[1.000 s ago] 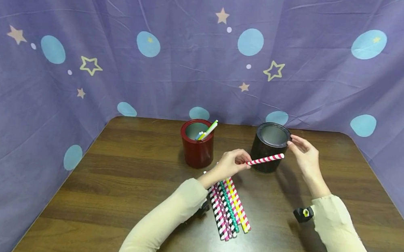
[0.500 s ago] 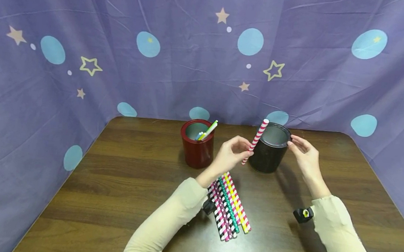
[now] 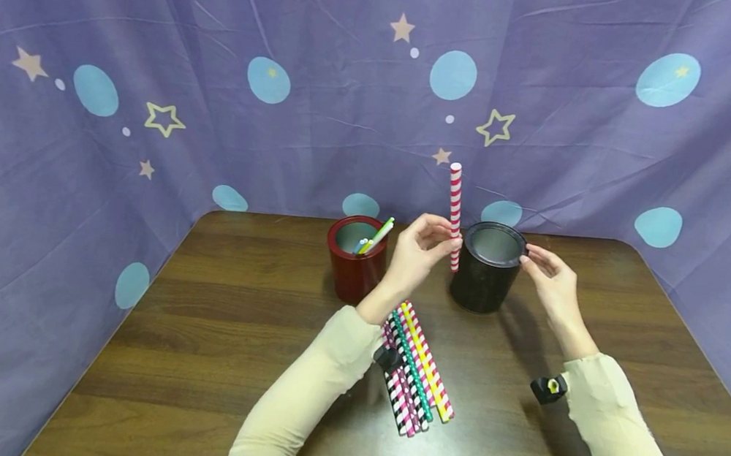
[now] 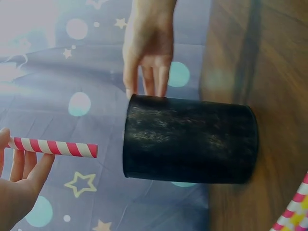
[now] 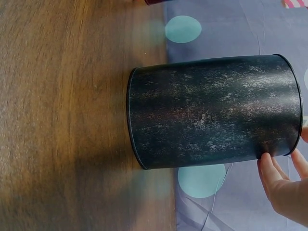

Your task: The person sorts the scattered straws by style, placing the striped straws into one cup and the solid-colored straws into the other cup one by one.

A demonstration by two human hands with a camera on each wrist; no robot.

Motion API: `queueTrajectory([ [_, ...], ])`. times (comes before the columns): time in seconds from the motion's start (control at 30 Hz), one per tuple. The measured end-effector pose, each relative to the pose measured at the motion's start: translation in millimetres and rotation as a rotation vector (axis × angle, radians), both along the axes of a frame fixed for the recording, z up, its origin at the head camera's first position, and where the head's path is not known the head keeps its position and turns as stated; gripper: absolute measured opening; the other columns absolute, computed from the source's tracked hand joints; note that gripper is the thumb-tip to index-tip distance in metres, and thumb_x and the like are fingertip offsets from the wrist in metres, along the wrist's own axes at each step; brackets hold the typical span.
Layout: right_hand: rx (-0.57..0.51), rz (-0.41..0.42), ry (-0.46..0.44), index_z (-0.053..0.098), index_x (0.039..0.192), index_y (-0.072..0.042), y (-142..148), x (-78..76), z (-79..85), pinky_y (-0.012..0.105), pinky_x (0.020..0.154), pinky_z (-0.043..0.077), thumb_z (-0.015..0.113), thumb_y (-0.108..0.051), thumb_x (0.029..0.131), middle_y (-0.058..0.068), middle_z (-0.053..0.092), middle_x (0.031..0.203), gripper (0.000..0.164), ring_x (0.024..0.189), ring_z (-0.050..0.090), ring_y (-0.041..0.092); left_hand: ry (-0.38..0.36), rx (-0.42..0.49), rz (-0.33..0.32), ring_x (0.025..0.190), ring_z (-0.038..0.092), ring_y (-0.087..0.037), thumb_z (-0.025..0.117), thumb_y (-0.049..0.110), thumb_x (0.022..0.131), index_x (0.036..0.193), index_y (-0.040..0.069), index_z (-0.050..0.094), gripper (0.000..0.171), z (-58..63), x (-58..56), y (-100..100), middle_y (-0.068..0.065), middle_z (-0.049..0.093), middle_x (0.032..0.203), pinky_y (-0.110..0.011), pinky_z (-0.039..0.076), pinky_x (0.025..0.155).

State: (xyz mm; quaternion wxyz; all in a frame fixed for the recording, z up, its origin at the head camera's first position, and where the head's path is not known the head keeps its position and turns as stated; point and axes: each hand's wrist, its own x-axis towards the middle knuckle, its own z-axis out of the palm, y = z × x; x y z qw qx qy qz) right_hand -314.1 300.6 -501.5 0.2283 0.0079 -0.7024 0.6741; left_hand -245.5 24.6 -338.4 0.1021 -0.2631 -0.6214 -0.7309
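Observation:
My left hand [image 3: 417,251] pinches a red-and-white striped paper straw [image 3: 455,200] between thumb and fingers. The straw stands nearly upright just left of the black can [image 3: 484,280], its top well above the rim. In the left wrist view the lower end of the straw [image 4: 57,147] is level with the can's open end, a gap between them. On the can's right side my right hand [image 3: 552,283] holds the rim with thumb and fingertips. The right wrist view shows these fingers [image 5: 269,175] against the can wall near the rim.
A red can [image 3: 356,275] with several slim coloured sticks [image 3: 374,238] in it stands to the left, partly behind my left hand. Several patterned paper straws [image 3: 418,369] lie in a bunch on the wooden table [image 3: 196,336], under my left wrist. A purple curtain [image 3: 321,143] hangs behind.
My left hand has risen and turned the striped straw from lying sideways to nearly upright, lifting it beside the black can. The right hand has stayed at the can's rim.

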Motion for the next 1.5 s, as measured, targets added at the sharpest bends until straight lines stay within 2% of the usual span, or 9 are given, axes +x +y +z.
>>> queueTrajectory([
  [0.37, -0.023, 0.007, 0.009, 0.060, 0.112, -0.008, 2, -2.7, -0.3, 0.013, 0.075, 0.047, 0.070, -0.021, 0.075, 0.004, 0.063, 0.103, 0.040, 0.094, 0.059, 0.010, -0.069, 0.106, -0.034, 0.070, 0.057, -0.006, 0.059, -0.013, 0.076, 0.096, -0.014, 0.048, 0.023, 13.7, -15.0, 21, -0.018, 0.058, 0.081, -0.024, 0.052, 0.069],
  [0.47, -0.023, 0.009, 0.011, 0.060, 0.112, -0.007, 3, -3.2, -1.3, 0.013, 0.075, 0.047, 0.070, -0.020, 0.075, 0.003, 0.063, 0.103, 0.040, 0.093, 0.059, 0.010, -0.086, 0.122, -0.045, 0.069, 0.058, -0.010, 0.061, -0.010, 0.076, 0.094, -0.011, 0.049, 0.021, 10.6, -24.7, 28, -0.014, 0.059, 0.080, -0.031, 0.053, 0.071],
  [0.5, -0.025, 0.009, 0.012, 0.060, 0.112, -0.007, 3, -3.3, -1.5, 0.013, 0.075, 0.047, 0.070, -0.020, 0.075, 0.004, 0.063, 0.103, 0.040, 0.093, 0.059, 0.010, -0.073, 0.123, -0.052, 0.069, 0.058, -0.010, 0.064, -0.004, 0.076, 0.093, -0.006, 0.052, 0.021, -3.2, -41.9, 33, -0.011, 0.060, 0.080, -0.030, 0.053, 0.070],
  [0.6, -0.029, 0.012, 0.014, 0.060, 0.112, -0.007, 3, -3.6, -1.4, 0.013, 0.075, 0.048, 0.070, -0.020, 0.075, 0.004, 0.063, 0.103, 0.040, 0.093, 0.059, 0.010, -0.077, 0.133, -0.064, 0.069, 0.059, -0.012, 0.067, 0.000, 0.076, 0.092, -0.003, 0.054, 0.021, -6.6, -49.1, 38, -0.011, 0.060, 0.079, -0.028, 0.053, 0.070],
  [0.7, -0.032, 0.013, 0.015, 0.060, 0.112, -0.007, 3, -3.6, -1.3, 0.014, 0.075, 0.048, 0.070, -0.020, 0.075, 0.004, 0.063, 0.102, 0.040, 0.093, 0.059, 0.010, -0.078, 0.130, -0.050, 0.068, 0.057, -0.009, 0.066, -0.004, 0.075, 0.093, -0.006, 0.053, 0.022, -6.4, -50.1, 43, -0.014, 0.061, 0.080, -0.026, 0.053, 0.069],
  [0.73, -0.033, 0.014, 0.016, 0.060, 0.112, -0.007, 3, -3.7, -1.4, 0.014, 0.075, 0.048, 0.070, -0.020, 0.075, 0.004, 0.063, 0.102, 0.040, 0.093, 0.059, 0.010, -0.092, 0.130, -0.039, 0.068, 0.057, -0.010, 0.063, -0.010, 0.075, 0.093, -0.010, 0.050, 0.022, 6.1, -35.8, 40, -0.019, 0.059, 0.081, -0.027, 0.052, 0.071],
  [0.77, -0.031, 0.014, 0.015, 0.060, 0.112, -0.007, 3, -3.5, -1.6, 0.014, 0.075, 0.048, 0.070, -0.020, 0.075, 0.004, 0.063, 0.103, 0.040, 0.093, 0.059, 0.010, -0.097, 0.128, -0.035, 0.068, 0.056, -0.009, 0.061, -0.012, 0.075, 0.094, -0.013, 0.049, 0.023, 6.5, -35.5, 42, -0.023, 0.058, 0.082, -0.025, 0.052, 0.070],
  [1.3, -0.033, 0.019, 0.008, 0.060, 0.112, -0.007, 4, -6.0, -5.6, 0.014, 0.075, 0.048, 0.071, -0.020, 0.075, 0.005, 0.062, 0.103, 0.041, 0.094, 0.059, 0.011, -0.074, 0.045, 0.013, 0.067, 0.053, 0.001, 0.062, -0.012, 0.074, 0.094, -0.014, 0.050, 0.024, -5.2, -38.8, 51, -0.032, 0.056, 0.088, -0.013, 0.045, 0.067],
  [1.5, -0.032, 0.021, 0.010, 0.060, 0.112, -0.007, 4, -5.2, -5.6, 0.013, 0.074, 0.048, 0.070, -0.020, 0.075, 0.005, 0.062, 0.103, 0.041, 0.094, 0.059, 0.010, -0.033, -0.004, 0.041, 0.075, 0.059, -0.027, 0.061, -0.014, 0.073, 0.092, -0.016, 0.050, 0.021, 0.7, -28.7, 49, -0.034, 0.056, 0.086, -0.023, 0.049, 0.074],
])
